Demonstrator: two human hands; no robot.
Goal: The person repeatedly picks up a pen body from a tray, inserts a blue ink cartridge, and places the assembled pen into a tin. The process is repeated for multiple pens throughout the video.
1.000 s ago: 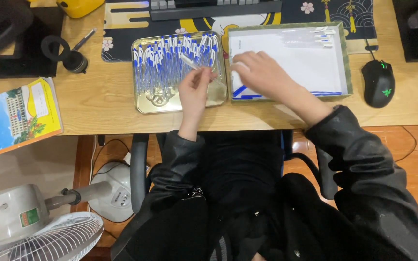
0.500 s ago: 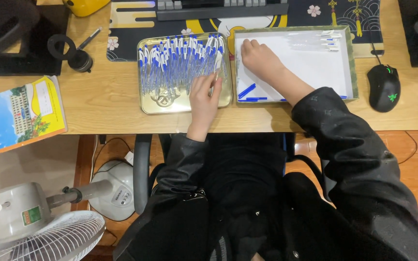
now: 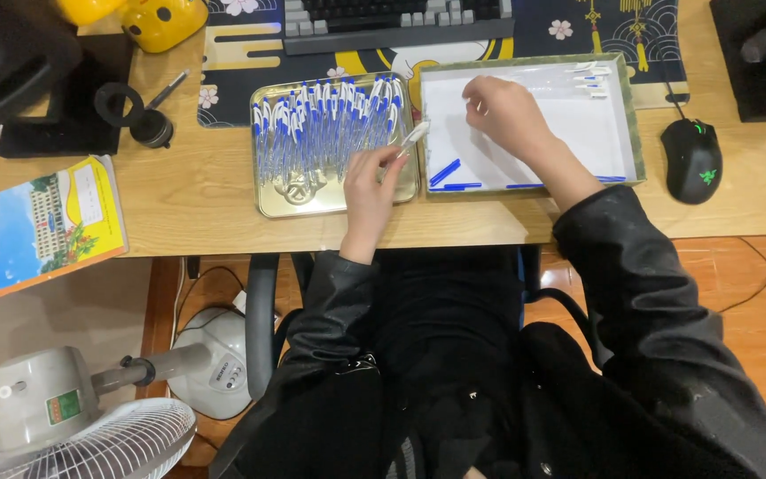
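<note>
Pinching a pen (image 3: 411, 137), left hand (image 3: 370, 182) at gold tray (image 3: 263, 200) edge, right hand (image 3: 505, 111) seemingly empty over white tray (image 3: 636, 133)

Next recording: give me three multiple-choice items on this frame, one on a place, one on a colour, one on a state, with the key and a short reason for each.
1. Where does the tray of pens lie in relation to the white-lined tray?
A. To its left
B. To its right
C. Stacked on top of it

2. What colour are the loose caps in the white-lined tray?
A. Red
B. Blue
C. Green

3. What is the left hand doing?
A. Resting flat and empty on the desk
B. Holding a pen over the edge of the pen tray
C. Gripping the computer mouse

Key: 1 A, the two trays sit side by side with the pen tray on the left. 2 B, the small pieces near the tray's front edge are blue. 3 B, its fingers close on a clear pen, while the right hand reaches into the white-lined tray.
</note>
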